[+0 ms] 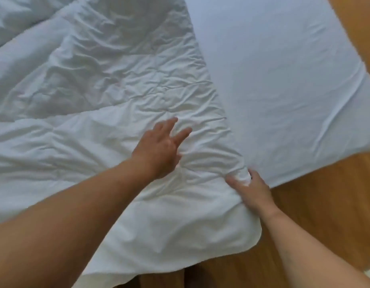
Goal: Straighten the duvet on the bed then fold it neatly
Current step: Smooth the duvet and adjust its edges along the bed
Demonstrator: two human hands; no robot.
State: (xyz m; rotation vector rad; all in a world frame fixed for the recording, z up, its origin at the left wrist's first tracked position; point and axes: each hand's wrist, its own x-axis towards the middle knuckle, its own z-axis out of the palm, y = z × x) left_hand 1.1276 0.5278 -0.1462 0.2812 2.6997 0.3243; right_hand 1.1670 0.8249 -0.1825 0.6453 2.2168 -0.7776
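Observation:
A white, heavily wrinkled duvet (96,90) covers the left and middle of the bed, and its near corner hangs over the bed's edge toward the floor. My left hand (159,148) lies on top of the duvet with fingers spread apart, holding nothing. My right hand (252,190) pinches a bunch of the duvet's right edge right at the side of the bed. To the right of the duvet the white fitted sheet (283,80) on the mattress is bare.
Wooden floor (325,204) runs along the near and right sides of the bed. The mattress corner (367,129) shows at the right edge of the view.

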